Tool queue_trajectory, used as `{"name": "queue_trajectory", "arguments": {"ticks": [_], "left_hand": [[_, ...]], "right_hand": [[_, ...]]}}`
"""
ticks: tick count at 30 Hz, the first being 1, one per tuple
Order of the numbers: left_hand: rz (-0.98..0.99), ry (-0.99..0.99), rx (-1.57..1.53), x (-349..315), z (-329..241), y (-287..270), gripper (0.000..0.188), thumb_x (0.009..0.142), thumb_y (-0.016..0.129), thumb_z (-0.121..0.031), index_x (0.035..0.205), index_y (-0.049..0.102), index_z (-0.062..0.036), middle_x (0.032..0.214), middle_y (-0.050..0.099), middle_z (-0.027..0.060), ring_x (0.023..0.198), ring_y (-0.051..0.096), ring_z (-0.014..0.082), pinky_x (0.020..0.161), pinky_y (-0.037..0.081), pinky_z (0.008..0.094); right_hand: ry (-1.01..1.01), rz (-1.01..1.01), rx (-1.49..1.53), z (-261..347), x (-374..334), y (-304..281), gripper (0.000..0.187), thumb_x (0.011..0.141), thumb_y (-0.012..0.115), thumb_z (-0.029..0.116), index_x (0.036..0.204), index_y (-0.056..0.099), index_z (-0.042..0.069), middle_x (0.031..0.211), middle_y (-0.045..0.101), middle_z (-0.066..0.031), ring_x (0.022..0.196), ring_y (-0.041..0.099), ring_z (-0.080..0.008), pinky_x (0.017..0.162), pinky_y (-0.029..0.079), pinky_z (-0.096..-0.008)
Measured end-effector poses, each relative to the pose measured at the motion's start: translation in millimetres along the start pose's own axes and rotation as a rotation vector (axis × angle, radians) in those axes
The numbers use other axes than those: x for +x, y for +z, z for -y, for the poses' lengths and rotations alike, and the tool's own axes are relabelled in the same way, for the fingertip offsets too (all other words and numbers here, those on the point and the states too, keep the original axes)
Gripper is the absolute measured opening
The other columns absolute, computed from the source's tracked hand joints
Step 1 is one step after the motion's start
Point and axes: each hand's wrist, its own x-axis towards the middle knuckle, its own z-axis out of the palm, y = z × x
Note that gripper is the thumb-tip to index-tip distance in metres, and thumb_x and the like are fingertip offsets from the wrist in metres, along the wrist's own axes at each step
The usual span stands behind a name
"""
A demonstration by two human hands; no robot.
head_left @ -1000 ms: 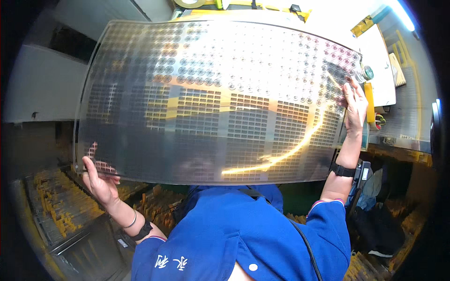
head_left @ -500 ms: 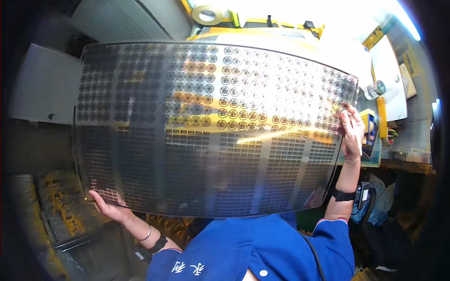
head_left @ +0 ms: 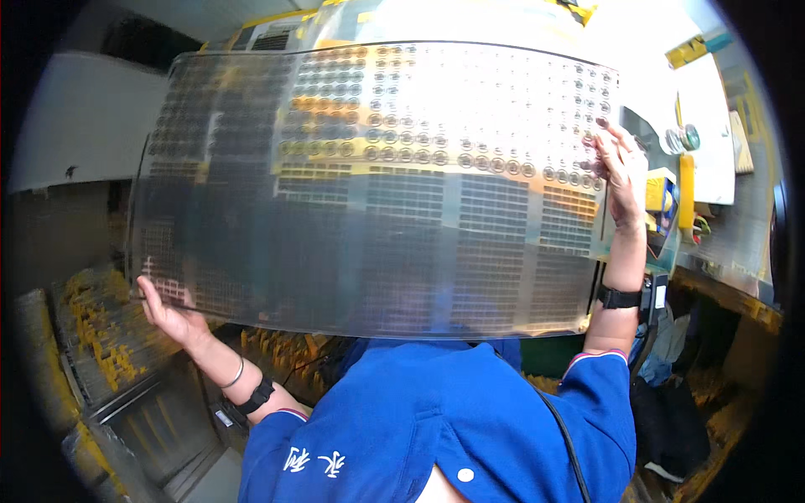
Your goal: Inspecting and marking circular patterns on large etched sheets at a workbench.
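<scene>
A large see-through printed sheet (head_left: 369,243) spans the view in front of my chest. Rows of small dark circles cover its far part, and blocks of fine grid marks cover the near part. Its near left corner is gripped by my left hand (head_left: 178,320), with the thumb along the edge and the other fingers partly hidden behind it. My right hand (head_left: 622,172) pinches the right edge toward the far corner. The sheet is held up off the bench, bowing slightly, and bright light shines through its upper right.
At right, a clear jar (head_left: 681,139) with a green rim stands on the bench near a yellow-and-blue box (head_left: 661,197). A white cabinet panel (head_left: 92,121) is at left. Below it, stacked flat pieces with yellow edges (head_left: 109,335) sit low beside my left arm.
Both hands have lifted the sheet toward the far side, so it sits higher in view. My left hand has also shifted slightly left. The tape roll at the top is out of sight now.
</scene>
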Motion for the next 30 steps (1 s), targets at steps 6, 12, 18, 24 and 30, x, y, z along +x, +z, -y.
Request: {"name": "queue_trajectory", "arguments": {"ticks": [6,12,18,24,30], "left_hand": [[0.001,0.087,0.031,-24,-5,21,0.019,0.094,0.055,-0.023,0.098,0.063,-0.0069,0.068,0.062,0.0017,0.050,0.057,0.0095,0.040,0.045,0.0221],[0.688,-0.485,0.262,-41,16,11,0.025,0.087,0.059,-0.008,0.111,0.060,-0.0010,0.086,0.069,0.0181,0.056,0.066,0.0178,0.042,0.050,0.0214],[0.697,-0.765,0.026,-112,113,61,0.028,0.091,0.054,-0.005,0.117,0.049,0.0025,0.097,0.065,0.0253,0.074,0.069,0.0278,0.065,0.059,0.0305],[0.865,-0.892,0.027,-153,161,94,0.027,0.094,0.051,-0.006,0.118,0.046,0.0048,0.099,0.064,0.0244,0.082,0.069,0.0316,0.069,0.059,0.0343],[0.964,-0.945,-0.064,-171,182,101,0.024,0.093,0.050,-0.002,0.116,0.046,0.0058,0.101,0.063,0.0269,0.083,0.068,0.0323,0.069,0.059,0.0354]], "right_hand": [[-0.033,0.016,-0.248,5,12,4,0.040,0.089,0.064,0.022,0.121,0.057,-0.001,0.093,0.068,-0.0087,0.068,0.062,-0.0101,0.061,0.050,-0.0215],[-0.160,-0.071,-0.729,5,109,-97,0.048,0.098,0.041,0.035,0.128,0.051,0.000,0.134,0.048,-0.0153,0.126,0.041,-0.0231,0.107,0.030,-0.0362],[-0.503,-0.041,-0.841,59,73,-30,0.065,0.097,0.031,0.053,0.129,0.050,0.000,0.136,0.047,-0.0157,0.127,0.041,-0.0239,0.108,0.030,-0.0371],[-0.121,0.011,-0.221,-42,-43,94,0.102,0.078,0.035,0.079,0.138,0.034,-0.004,0.087,0.054,-0.0038,0.074,0.055,-0.0115,0.070,0.046,-0.0253],[-0.075,0.198,-0.041,-83,-108,167,0.071,0.095,0.033,0.056,0.112,0.058,-0.008,0.085,0.057,-0.0120,0.070,0.058,-0.0190,0.064,0.050,-0.0313]]}}
